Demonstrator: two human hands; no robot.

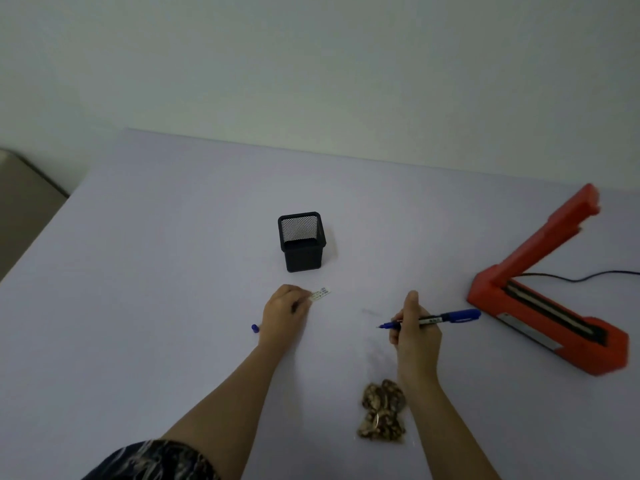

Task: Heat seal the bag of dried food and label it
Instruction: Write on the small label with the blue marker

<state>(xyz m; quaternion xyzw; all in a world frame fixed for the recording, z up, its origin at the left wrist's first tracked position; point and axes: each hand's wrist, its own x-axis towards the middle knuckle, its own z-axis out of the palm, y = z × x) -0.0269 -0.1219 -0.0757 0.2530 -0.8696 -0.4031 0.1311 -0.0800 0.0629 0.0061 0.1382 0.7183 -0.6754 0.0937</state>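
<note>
A plain pale wall at the back, and in front of it a wide lavender surface (156, 271) under dim light. Far centre stands a black mesh pen holder (302, 241), upright. Over on the right sits the red heat sealer (550, 306), its arm raised at a steep angle, the sealing strip along the base exposed, a dark cable (588, 277) trailing off to the right edge.

Now the hands. The left hand (285, 315) is down on the surface, near the pen holder, its grip pinched together on the end of a small white label (320, 294), which sticks out to the right of the fingertips and lies flat or close to flat. Just left of that hand's wrist, a small blue pen cap (255, 328) lies on the surface.

The right hand (415, 336) has its grip clamped around a blue marker (436, 319), uncapped, the tip pointing left towards the label but well apart from it, the blue end pointing right towards the sealer.

And the bag of dried food (382, 415): it lies near the person, just left of the right forearm, brown pieces bunched at the near end of a clear bag whose far end is hard to make out. Neither hand touches it. A dark patterned sleeve (152, 460) shows at the bottom left.
</note>
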